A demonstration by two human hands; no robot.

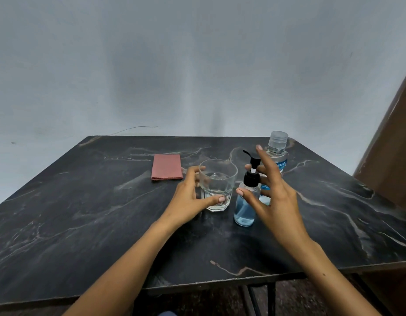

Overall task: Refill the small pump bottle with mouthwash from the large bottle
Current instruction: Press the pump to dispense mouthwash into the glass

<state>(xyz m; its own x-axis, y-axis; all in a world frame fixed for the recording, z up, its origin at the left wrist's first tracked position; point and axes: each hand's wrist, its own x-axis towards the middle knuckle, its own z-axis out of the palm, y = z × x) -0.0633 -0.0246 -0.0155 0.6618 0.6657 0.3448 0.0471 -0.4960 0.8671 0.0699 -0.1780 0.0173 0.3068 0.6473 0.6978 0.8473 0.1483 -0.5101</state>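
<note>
The small pump bottle (244,207) stands upright on the table, clear with blue liquid in its lower half and a black pump head. Behind it to the right stands the large bottle (277,147), clear with a translucent cap and blue label, partly hidden by my right hand. My right hand (275,195) hovers open just right of the pump bottle, fingers spread, thumb near its shoulder, not clearly gripping. My left hand (192,199) curls around the left side of an empty drinking glass (218,185), thumb on its lower front.
A folded reddish cloth (167,167) lies on the dark marble table (83,213), left of the glass. A brown wooden panel (393,142) rises at the right. The table's front edge runs close to me, with metal legs below.
</note>
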